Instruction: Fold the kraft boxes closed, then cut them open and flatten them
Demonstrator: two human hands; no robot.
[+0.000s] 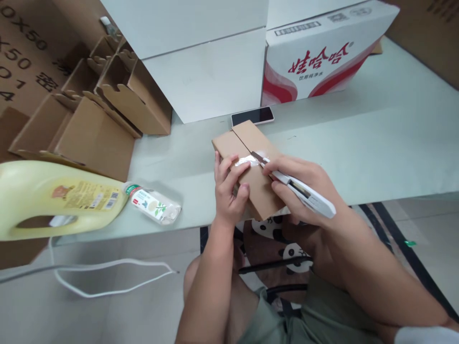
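Note:
A small brown cardboard box [263,188] lies closed at the front edge of the pale table, with clear tape [247,161] across its middle seam. My left hand [231,191] grips the box at its left side, fingertips resting on the top near the tape. In my right hand [299,184] is a white utility knife [311,198], its blade out. The blade tip touches the seam beside the tape. The underside of the box is hidden.
Behind the box lies a black phone [253,116]. White cartons [215,71] and a red-and-white carton [311,62] stand farther back. At the left are open cardboard boxes [96,138], a yellow jug [82,196] and a clear bottle [156,205]. A white cable [107,263] hangs below.

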